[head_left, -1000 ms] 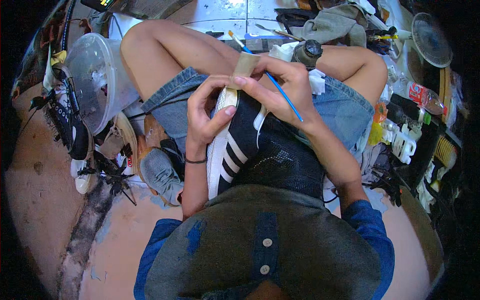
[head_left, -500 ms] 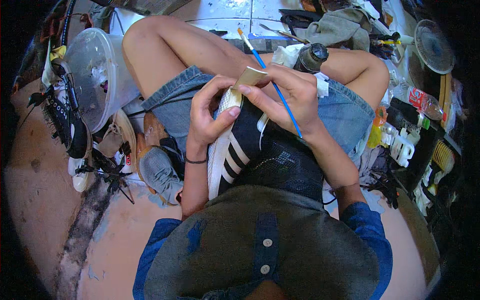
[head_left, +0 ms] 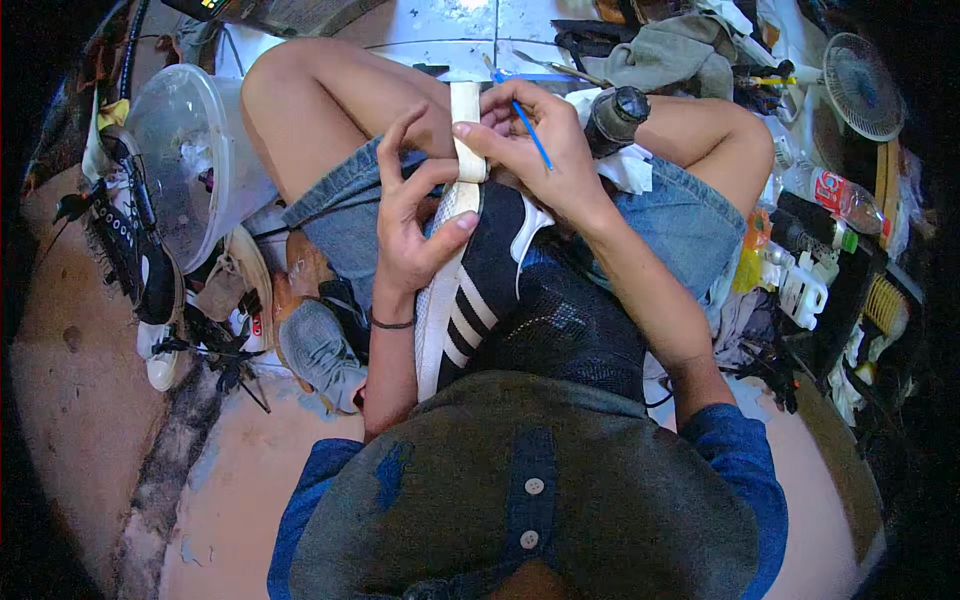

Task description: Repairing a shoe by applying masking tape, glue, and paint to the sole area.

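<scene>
My left hand grips a black shoe with white stripes and a white sole, thumb on its side and some fingers raised. My right hand pinches a cream strip that stands up from the sole at the toe end, and also holds a blue paintbrush, slanting across its fingers. A dark jar and crumpled white paper sit just right of my right hand. Black mesh lies on my lap under the shoe.
A clear plastic tub, black sneakers and a grey shoe are at the left. A grey cloth, loose tools, a fan-like grille, a plastic bottle and a yellow brush crowd the back and right.
My right hand has moved up and away from me, and the strip, earlier tilted, now stands upright. The brush moved up with it. My left fingers have lifted and spread somewhat.
</scene>
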Available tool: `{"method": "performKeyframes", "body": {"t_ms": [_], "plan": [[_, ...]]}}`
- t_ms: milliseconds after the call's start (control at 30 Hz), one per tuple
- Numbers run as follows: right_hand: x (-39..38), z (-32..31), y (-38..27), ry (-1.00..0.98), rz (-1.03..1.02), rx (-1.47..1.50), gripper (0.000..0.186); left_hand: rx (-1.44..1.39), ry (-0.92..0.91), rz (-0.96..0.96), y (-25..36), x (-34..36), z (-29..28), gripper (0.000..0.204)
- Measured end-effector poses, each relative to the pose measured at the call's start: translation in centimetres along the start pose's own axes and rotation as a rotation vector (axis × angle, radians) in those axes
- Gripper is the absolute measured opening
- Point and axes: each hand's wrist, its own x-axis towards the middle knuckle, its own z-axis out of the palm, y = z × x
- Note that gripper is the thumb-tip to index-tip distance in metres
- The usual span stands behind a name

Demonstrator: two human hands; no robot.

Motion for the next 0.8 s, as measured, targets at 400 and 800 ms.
{"method": "performKeyframes", "body": {"t_ms": [400,800], "plan": [[-1.2,-0.7,0.2,0.071,-0.096,-0.251,0.042,-0.247,-0.062,-0.069,0.5,0.4,0.5,0.04],[-4.2,-1.0,-1.9,0.021,-0.201,-0.208,0.023,-0.313,-0.003,-0.075,0.2,0.2,0.6,0.044]]}}
